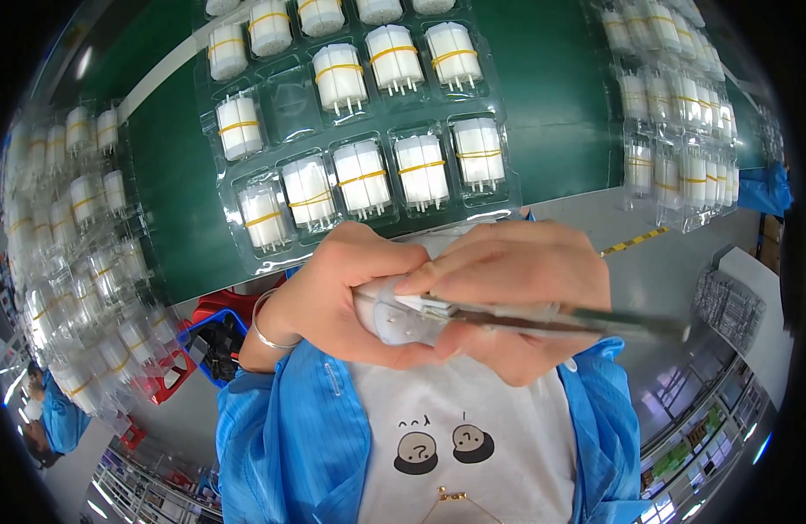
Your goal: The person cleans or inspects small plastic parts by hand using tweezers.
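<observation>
In front of my chest, my left hand (346, 284) is closed around a white cylindrical part (390, 319), its end face turned up toward me. My right hand (516, 288) grips metal tweezers (586, 323), slightly blurred, whose long end sticks out to the right. Their tip meets a small white piece (425, 303) at the end of the part, partly under my right fingers. Just beyond my hands lies a clear plastic tray (289, 105) of white cylindrical parts (362, 179) with yellow bands and metal pins.
The tray rests on a green table (560, 105). Stacked trays of similar parts stand at the left (80, 262) and right (678, 131). Below the table's left edge sits a blue bin (218, 345) with dark contents, beside red plastic containers (172, 371). Another person's blue sleeve (765, 188) shows far right.
</observation>
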The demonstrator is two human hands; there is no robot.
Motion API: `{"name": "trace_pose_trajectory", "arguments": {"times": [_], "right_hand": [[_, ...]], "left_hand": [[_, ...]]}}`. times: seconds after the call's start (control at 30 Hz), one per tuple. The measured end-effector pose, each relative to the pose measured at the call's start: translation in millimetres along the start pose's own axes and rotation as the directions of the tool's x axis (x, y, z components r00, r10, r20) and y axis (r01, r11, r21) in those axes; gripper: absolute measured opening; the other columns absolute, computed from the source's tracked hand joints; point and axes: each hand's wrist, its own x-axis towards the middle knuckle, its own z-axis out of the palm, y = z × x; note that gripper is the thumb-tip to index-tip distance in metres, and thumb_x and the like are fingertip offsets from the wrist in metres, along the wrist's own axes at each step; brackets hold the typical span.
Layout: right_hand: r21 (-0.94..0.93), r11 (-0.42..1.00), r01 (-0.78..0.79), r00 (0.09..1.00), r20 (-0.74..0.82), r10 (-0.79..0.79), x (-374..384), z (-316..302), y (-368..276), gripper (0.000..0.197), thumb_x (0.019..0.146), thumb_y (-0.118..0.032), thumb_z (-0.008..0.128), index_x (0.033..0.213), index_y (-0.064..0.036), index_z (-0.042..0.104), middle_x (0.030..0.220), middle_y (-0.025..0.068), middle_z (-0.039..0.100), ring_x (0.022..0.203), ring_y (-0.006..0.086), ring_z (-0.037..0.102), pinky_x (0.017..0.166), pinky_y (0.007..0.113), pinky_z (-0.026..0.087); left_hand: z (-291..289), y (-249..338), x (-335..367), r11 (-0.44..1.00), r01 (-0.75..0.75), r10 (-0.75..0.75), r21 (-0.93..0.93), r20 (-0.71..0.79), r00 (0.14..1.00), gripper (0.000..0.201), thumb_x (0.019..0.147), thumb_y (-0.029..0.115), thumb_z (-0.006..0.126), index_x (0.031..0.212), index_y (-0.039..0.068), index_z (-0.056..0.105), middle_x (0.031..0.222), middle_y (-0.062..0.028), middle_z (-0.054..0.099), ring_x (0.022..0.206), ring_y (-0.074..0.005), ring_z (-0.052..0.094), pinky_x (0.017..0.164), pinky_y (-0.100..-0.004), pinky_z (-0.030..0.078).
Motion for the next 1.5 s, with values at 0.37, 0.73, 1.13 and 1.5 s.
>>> {"name": "trace_pose_trajectory", "arguments": {"times": [0.37,0.73,1.13,1.5], "right_hand": [[0.426,0.893,-0.144,0.969,-0.121,0.214,-1,6,-10,0.043,0.086,-0.033,0.062,0.09,0.01,0.059,0.087,0.0221,0.066,0.073,0.0229,0.065,0.06,0.03,0.054],[0.203,0.961,-0.188,0.981,-0.006,0.194,0,0,-12,0.051,0.087,-0.042,0.059,0.085,0.0088,0.063,0.092,0.0194,0.066,0.081,0.023,0.063,0.064,0.029,0.053],[0.186,0.974,-0.127,0.986,-0.081,0.144,1,3,-11,0.054,0.084,-0.042,0.061,0.085,0.0112,0.063,0.093,0.0217,0.066,0.081,0.0235,0.063,0.063,0.028,0.054],[0.266,0.943,-0.202,0.972,-0.063,0.226,-6,4,-11,0.051,0.084,-0.042,0.062,0.088,0.0081,0.066,0.092,0.0176,0.066,0.081,0.0202,0.063,0.065,0.026,0.054]], "left_hand": [[-1,14,7,0.988,-0.077,0.072,-0.136,-0.039,0.997,0.037,0.059,0.018,0.085,0.079,0.003,0.057,0.062,-0.0023,0.056,0.047,-0.0111,0.051,0.043,-0.022,0.035],[6,18,11,0.957,-0.177,0.222,0.232,-0.188,0.957,0.039,0.058,0.017,0.084,0.081,0.003,0.057,0.064,-0.0053,0.06,0.048,-0.0167,0.058,0.042,-0.0237,0.041],[7,22,13,0.942,-0.153,0.225,0.298,-0.225,0.948,0.037,0.056,0.013,0.081,0.081,-0.001,0.058,0.065,-0.0089,0.061,0.052,-0.0189,0.062,0.046,-0.0241,0.046],[11,22,15,0.887,-0.18,0.306,0.426,-0.248,0.919,0.037,0.056,0.014,0.081,0.081,0.0,0.058,0.065,-0.0082,0.061,0.051,-0.0189,0.061,0.045,-0.024,0.045]]}}
